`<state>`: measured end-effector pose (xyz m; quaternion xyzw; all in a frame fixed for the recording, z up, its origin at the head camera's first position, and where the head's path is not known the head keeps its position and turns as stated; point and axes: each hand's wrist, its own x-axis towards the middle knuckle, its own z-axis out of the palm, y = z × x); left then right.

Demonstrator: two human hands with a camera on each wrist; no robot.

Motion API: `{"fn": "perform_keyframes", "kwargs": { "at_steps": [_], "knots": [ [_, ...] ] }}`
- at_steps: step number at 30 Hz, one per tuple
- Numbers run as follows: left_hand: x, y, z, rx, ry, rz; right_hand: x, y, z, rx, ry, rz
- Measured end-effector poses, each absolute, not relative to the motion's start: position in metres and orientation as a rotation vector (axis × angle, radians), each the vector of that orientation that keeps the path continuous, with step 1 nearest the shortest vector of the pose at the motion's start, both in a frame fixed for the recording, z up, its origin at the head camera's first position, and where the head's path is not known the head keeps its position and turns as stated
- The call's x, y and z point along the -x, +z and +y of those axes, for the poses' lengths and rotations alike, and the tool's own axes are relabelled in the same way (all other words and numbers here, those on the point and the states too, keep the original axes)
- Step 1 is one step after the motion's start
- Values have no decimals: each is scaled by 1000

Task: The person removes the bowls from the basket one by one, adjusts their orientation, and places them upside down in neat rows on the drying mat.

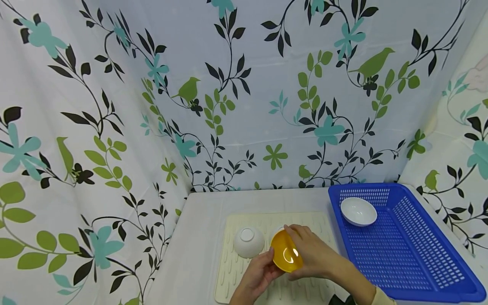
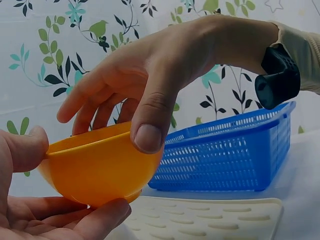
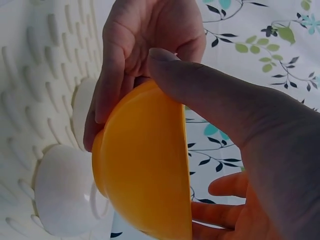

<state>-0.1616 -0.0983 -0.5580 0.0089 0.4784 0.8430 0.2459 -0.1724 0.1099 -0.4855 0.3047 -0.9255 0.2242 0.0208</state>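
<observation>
The left hand (image 1: 259, 274) pinches the yellow bowl (image 1: 285, 253) from the left; the right hand (image 1: 314, 253), fingers curved, grips its rim above the cream mat (image 1: 299, 290).

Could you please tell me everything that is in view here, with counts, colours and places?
Curtain: panel count unclear, white with plants and birds, behind and at both sides
Table: one, white, before the curtain
Mat: one, cream, on the table
Basket: one, blue, right of the mat
White bowls: three, white, one in the basket, two on the mat
Yellow bowl: one, orange-yellow, between the hands
Wrist device: one, black, right wrist
Sleeve: one, beige, right arm
Left hand, right hand: two, bare, gripping the yellow bowl
</observation>
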Motion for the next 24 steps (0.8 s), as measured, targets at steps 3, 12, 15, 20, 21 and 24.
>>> {"fn": "perform_keyframes", "kwargs": {
  "at_steps": [3,12,15,20,21,24],
  "knots": [
    [162,-557,-100,8,2296,1325,173,-488,109,-948,701,-2854],
    [161,-548,-109,6,2284,1540,178,-488,113,-742,1003,-2946],
    [161,-544,-112,-22,2223,1719,186,-489,118,-634,1313,-3003],
    [157,-537,-115,-99,2110,1977,196,-494,127,-617,1909,-2942],
    [156,-535,-115,-115,2098,1998,197,-495,128,-615,2004,-2922],
    [153,-531,-116,-185,2070,2026,200,-498,128,-572,2172,-2900]
  ]
}}
